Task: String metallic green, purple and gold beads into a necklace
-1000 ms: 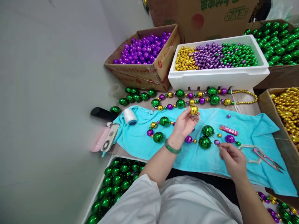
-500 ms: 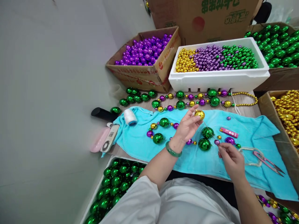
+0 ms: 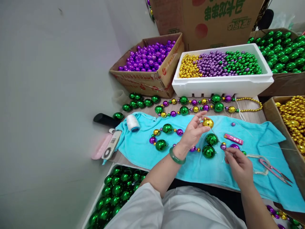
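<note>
My left hand [image 3: 193, 131] pinches a gold bead [image 3: 208, 122] above the turquoise towel [image 3: 147, 149]. A thin needle runs from that bead down toward my right hand [image 3: 238, 164], whose fingers are pinched on the needle's lower end beside a small purple bead [image 3: 223, 146]. Just below the gold bead lie two large green beads [image 3: 209, 151] of a half-strung strand [image 3: 164, 137] in green, purple and gold. A green bangle [image 3: 176, 156] circles my left wrist.
A white foam box [image 3: 221, 84] holds gold, purple and green beads. Cardboard boxes hold purple beads [image 3: 149, 57], green beads [image 3: 283, 47] and gold beads [image 3: 292, 117]. Finished strands [image 3: 197, 105], a thread spool [image 3: 132, 122], pink snips [image 3: 274, 167] and a pink tube [image 3: 233, 139] lie about.
My left hand carried the gold bead to the right and downward along the needle, closer to the green beads. My right hand stayed pinched in nearly the same spot.
</note>
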Available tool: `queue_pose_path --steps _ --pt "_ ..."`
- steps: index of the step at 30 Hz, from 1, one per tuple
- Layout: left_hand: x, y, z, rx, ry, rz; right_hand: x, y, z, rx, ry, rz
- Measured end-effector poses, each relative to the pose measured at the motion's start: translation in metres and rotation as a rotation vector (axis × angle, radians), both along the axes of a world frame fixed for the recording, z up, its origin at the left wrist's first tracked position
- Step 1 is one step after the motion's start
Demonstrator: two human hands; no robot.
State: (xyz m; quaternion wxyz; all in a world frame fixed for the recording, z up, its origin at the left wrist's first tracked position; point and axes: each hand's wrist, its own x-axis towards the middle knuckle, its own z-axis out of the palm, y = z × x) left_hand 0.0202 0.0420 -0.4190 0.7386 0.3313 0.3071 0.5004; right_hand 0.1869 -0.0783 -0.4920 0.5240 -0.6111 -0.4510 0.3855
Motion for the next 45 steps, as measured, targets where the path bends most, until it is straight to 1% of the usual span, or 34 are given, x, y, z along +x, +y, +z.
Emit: queue_pose_path --steps 2,5,7,9,10,11,12,13,14,15,16,17,18,20,21,23,26,30,34,36,37,38,40,43,45 --pt "0.007 -0.006 -0.007 -0.028 0.029 -0.078 -0.005 0.004 0.004 -0.007 0.063 -0.002" --pt "0.019 -0.015 -0.017 -0.033 0.062 -0.201 -0.009 0.01 0.008 -0.037 0.184 -0.049" --pt "0.023 -0.015 -0.016 0.053 0.135 -0.336 -0.005 0.014 0.009 -0.053 0.251 -0.072" --pt "0.022 -0.001 -0.007 0.254 0.304 -0.506 0.004 0.015 0.008 -0.047 0.29 -0.099" --pt "0.021 0.012 0.0 0.379 0.419 -0.554 0.01 0.016 0.007 -0.036 0.3 -0.123" --pt "0.02 0.029 0.007 0.501 0.536 -0.56 0.017 0.016 0.007 -0.023 0.305 -0.151" --pt "0.021 0.051 0.015 0.596 0.639 -0.496 0.023 0.015 0.006 -0.012 0.308 -0.175" --pt "0.025 0.075 0.023 0.648 0.714 -0.374 0.028 0.015 0.005 -0.002 0.311 -0.192" --pt "0.032 0.102 0.03 0.663 0.762 -0.243 0.033 0.015 0.004 0.007 0.314 -0.2" --pt "0.042 0.13 0.037 0.657 0.787 -0.123 0.037 0.015 0.003 0.016 0.316 -0.202" --pt "0.054 0.157 0.042 0.653 0.804 -0.033 0.039 0.015 0.002 0.025 0.317 -0.2" --pt "0.067 0.184 0.046 0.679 0.849 0.011 0.041 0.016 0.002 0.034 0.316 -0.196" --pt "0.082 0.209 0.049 0.729 0.935 0.021 0.042 0.016 0.001 0.043 0.312 -0.193" --pt "0.109 0.251 0.05 0.836 1.162 -0.006 0.044 0.016 0.0 0.05 0.293 -0.188" --pt "0.121 0.268 0.049 0.869 1.271 -0.014 0.044 0.015 -0.001 0.047 0.281 -0.186" --pt "0.14 0.292 0.044 0.905 1.433 -0.027 0.046 0.015 -0.001 0.032 0.257 -0.182" --pt "0.162 0.311 0.038 0.929 1.514 -0.028 0.05 0.013 -0.004 0.008 0.238 -0.178" --pt "0.179 0.319 0.032 0.919 1.525 -0.018 0.056 0.014 -0.006 0.0 0.231 -0.17" --pt "0.188 0.324 0.031 0.869 1.523 -0.009 0.06 0.014 -0.006 -0.012 0.211 -0.184" --pt "0.189 0.321 0.035 0.87 1.441 0.035 0.062 0.013 -0.004 -0.011 0.208 -0.196" --pt "0.188 0.316 0.039 0.858 1.356 0.054 0.062 0.013 -0.004 -0.007 0.21 -0.2" --pt "0.185 0.307 0.043 0.824 1.239 0.058 0.063 0.014 -0.003 0.001 0.212 -0.204" --pt "0.173 0.277 0.053 0.684 0.943 -0.02 0.063 0.014 -0.001 0.021 0.21 -0.215" --pt "0.139 0.211 0.063 0.39 0.497 -0.284 0.061 0.016 0.004 0.041 0.199 -0.248" --pt "0.112 0.167 0.062 0.232 0.286 -0.375 0.059 0.018 0.008 0.045 0.196 -0.274"
